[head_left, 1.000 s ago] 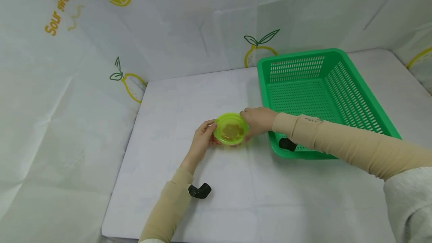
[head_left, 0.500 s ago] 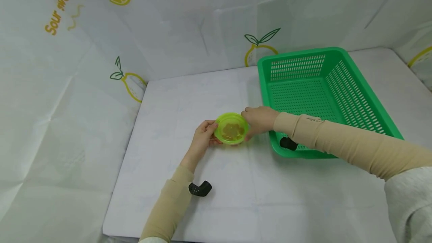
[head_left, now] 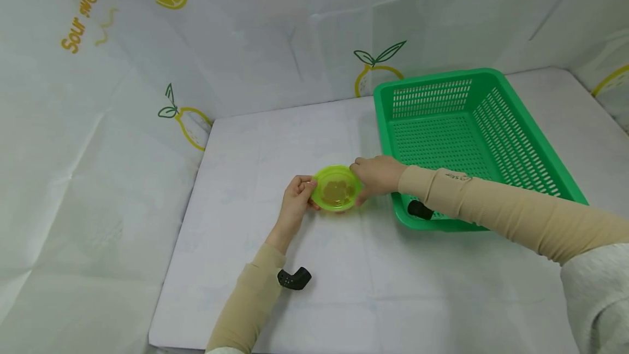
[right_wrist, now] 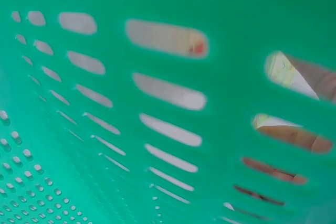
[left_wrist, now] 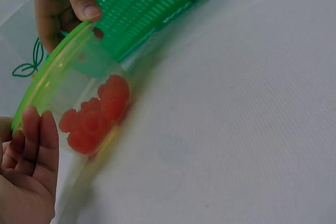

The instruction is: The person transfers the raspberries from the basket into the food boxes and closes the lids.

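Observation:
A round, clear plastic container with a lime-green lid is between my two hands over the white table. Several red raspberries show through its side in the left wrist view. My left hand grips the lid's left edge, its fingers under the rim. From the other side my right hand holds the right edge, with the thumb against the rim in the left wrist view. In the right wrist view the basket's wall hides most of the right hand; parts of fingers show through the slots.
A green slotted basket stands right of the container, partly under my right forearm. One black elbow-shaped piece shows beside the left sleeve, another black piece beside the right sleeve. White lemon-print sheeting rises behind the table.
The left forearm has shifted very slightly to the right. Both hands keep their hold on the container, which stays almost where it was.

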`<state>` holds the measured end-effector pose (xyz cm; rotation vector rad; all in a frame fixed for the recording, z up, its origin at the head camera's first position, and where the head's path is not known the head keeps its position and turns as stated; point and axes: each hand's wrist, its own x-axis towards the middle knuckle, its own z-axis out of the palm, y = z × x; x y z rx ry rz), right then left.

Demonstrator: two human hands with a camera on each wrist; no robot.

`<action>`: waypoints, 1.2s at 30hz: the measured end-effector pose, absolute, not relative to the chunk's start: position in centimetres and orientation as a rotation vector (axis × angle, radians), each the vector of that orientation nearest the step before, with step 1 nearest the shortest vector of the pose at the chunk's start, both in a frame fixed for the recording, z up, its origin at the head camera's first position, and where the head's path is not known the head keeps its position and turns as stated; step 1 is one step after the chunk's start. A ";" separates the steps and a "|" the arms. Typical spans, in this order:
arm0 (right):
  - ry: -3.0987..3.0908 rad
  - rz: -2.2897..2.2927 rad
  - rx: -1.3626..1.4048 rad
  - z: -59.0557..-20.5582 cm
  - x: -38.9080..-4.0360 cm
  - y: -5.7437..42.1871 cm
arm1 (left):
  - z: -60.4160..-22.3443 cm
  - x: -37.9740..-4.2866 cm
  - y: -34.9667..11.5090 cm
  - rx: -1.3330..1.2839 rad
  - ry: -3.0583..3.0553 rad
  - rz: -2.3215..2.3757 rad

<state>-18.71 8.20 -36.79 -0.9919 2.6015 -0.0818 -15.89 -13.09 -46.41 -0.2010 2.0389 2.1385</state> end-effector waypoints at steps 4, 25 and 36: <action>2.612 -0.072 -1.009 -36.8 -18.8 8.3 | -46.6 -15.7 -13.2 -0.224 2.033 2.124; 2.738 -0.102 -1.074 -35.7 -18.6 10.2 | -45.3 -15.7 -14.6 -0.052 2.450 1.751; 2.825 -0.235 -0.992 -33.3 -18.1 13.4 | -41.1 -16.8 -14.5 0.434 3.095 1.106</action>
